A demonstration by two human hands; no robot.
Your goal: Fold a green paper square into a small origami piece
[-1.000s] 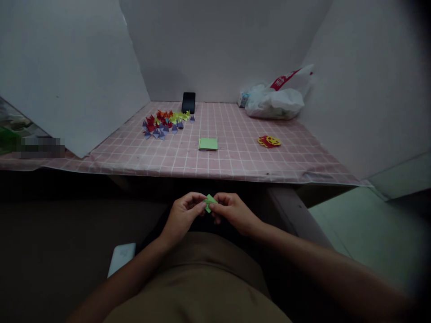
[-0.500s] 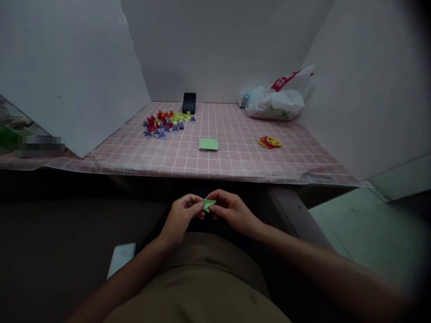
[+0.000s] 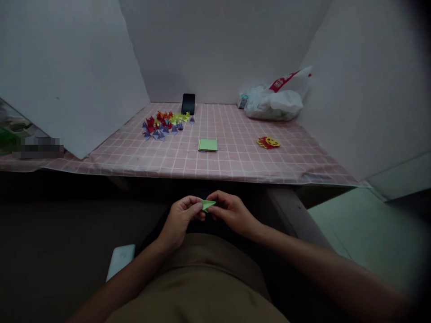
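A small folded piece of green paper is pinched between my two hands, below the table's front edge and above my lap. My left hand grips its left side between thumb and fingers. On its right side, the thumb and forefinger of my right hand close on the paper. Part of the paper is hidden behind my fingertips. On the table ahead lies a stack of square paper sheets, a green one on top. Several small folded paper cranes in red, orange, yellow and purple sit further back to the left.
Red and yellow cut-out pieces lie right of the stack on the checked tablecloth. A black phone leans at the back wall, and a white plastic bag stands back right. A pale device rests by my left forearm.
Both hands stay in nearly the same place on the green paper. Its lower point shows less now, and the right fingers have shifted slightly. The view has moved a little.
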